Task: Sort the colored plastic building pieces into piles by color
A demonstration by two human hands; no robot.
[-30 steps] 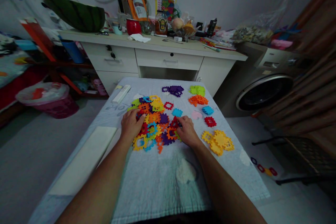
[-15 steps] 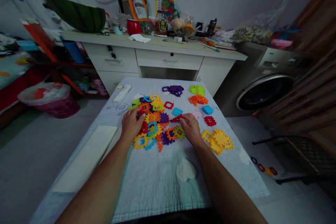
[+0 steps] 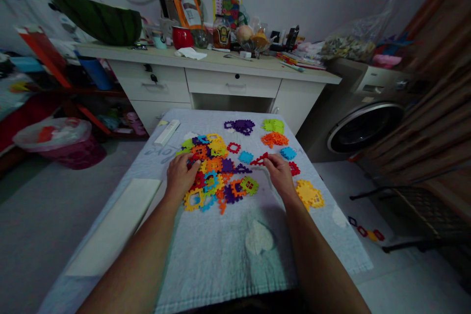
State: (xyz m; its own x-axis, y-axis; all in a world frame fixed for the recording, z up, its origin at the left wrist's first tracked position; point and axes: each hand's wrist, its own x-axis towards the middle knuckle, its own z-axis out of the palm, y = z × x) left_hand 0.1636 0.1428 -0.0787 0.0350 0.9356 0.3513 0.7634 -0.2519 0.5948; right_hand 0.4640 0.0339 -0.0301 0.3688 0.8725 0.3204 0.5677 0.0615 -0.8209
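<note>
My right hand [image 3: 280, 172] pinches a red interlocking plastic piece [image 3: 259, 159] by its right end, just above the cloth. Over the left side of a mixed pile of toothed plastic building pieces [image 3: 213, 164], my left hand [image 3: 180, 174] has its thumb and fingers curled around a red piece [image 3: 194, 160], partly hidden by the fingers. Between the hands lie a purple piece [image 3: 242, 169], a blue square [image 3: 246, 157], a red frame [image 3: 233, 147] and a green window piece [image 3: 249, 185].
Sorted groups lie beyond and to the right: purple [image 3: 243, 126], green [image 3: 273, 126], orange [image 3: 274, 139], blue [image 3: 288, 152], red [image 3: 294, 168] and yellow [image 3: 309, 193]. A long white box [image 3: 116, 225] rests at the table's left. Several pieces [image 3: 362, 231] are on the floor.
My right hand has moved right with the red piece, away from the pile, and now covers part of the yellow group. A purple piece shows where it was. My left hand stays at the pile.
</note>
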